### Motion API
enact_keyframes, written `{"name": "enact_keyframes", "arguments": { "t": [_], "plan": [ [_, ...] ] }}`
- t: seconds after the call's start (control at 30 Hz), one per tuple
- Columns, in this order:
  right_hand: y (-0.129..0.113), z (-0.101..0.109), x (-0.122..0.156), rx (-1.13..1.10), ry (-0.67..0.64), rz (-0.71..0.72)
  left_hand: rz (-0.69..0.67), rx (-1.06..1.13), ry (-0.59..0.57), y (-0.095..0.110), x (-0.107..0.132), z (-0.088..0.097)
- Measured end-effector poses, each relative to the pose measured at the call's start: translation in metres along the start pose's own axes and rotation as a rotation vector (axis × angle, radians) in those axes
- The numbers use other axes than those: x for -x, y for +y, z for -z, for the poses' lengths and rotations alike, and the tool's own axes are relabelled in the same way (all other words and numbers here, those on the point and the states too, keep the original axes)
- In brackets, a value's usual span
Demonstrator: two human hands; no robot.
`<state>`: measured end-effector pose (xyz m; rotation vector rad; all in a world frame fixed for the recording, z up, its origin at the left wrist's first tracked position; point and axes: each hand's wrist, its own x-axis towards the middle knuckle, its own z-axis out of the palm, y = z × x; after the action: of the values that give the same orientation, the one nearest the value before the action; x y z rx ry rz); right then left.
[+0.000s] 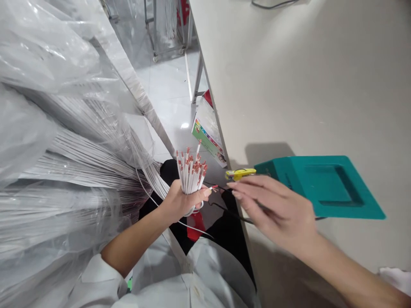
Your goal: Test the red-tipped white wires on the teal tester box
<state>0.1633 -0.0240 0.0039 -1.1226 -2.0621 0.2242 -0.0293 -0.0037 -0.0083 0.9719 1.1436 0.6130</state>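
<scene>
My left hand [183, 199] is wrapped around a bundle of white cables [192, 175]. Their trimmed ends point up and show reddish, copper-coloured tips. Between thumb and bundle one cable end [212, 187] sticks out to the right, with a red inner wire bared. My right hand [276, 205] is just right of that end, over the table edge, thumb and fingers pinched together. A thin dark lead [221, 186] shows by its fingertips; what they pinch is too small to make out. Behind those fingers is a small yellow tool [240, 173], at the end of a teal stand [298, 171].
More white cables [93, 158] under clear plastic sheeting [48, 51] fill the left side. The pale table [305, 94] spans the right. A black cord [231, 214] hangs over its edge. A printed box [208, 132] and a wheeled metal rack [156, 34] stand on the floor.
</scene>
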Motion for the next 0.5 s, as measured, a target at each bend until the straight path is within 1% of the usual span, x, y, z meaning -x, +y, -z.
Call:
{"name": "enact_keyframes", "arguments": {
  "t": [0.03,0.07,0.1,0.17,0.27,0.33,0.37,0.43,0.5],
  "plan": [
    [-0.002,0.001,-0.003,-0.081,-0.018,-0.124,-0.011,-0.021,-0.012,0.001,0.001,-0.001],
    [-0.003,0.001,-0.007,-0.151,-0.047,-0.204,-0.018,-0.039,-0.024,0.001,0.001,-0.002],
    [-0.004,0.001,-0.011,-0.215,-0.091,-0.244,-0.026,-0.053,-0.034,0.0,0.002,-0.003],
    [-0.005,0.0,-0.017,-0.308,-0.206,-0.236,-0.054,-0.065,-0.065,-0.002,0.002,-0.003],
    [-0.004,0.0,-0.025,-0.391,-0.384,-0.166,-0.098,-0.07,-0.142,-0.006,0.002,0.0],
    [-0.003,-0.001,-0.028,-0.419,-0.452,-0.144,-0.106,-0.082,-0.189,-0.008,0.003,0.005],
    [-0.003,-0.001,-0.029,-0.437,-0.468,-0.143,-0.107,-0.083,-0.206,-0.009,0.003,0.007],
    [-0.003,-0.004,-0.029,-0.507,-0.452,-0.167,-0.122,-0.058,-0.22,-0.01,0.003,0.011],
    [-0.005,-0.011,-0.026,-0.647,-0.371,-0.242,-0.152,0.007,-0.228,-0.012,0.002,0.014]
  ]
}}
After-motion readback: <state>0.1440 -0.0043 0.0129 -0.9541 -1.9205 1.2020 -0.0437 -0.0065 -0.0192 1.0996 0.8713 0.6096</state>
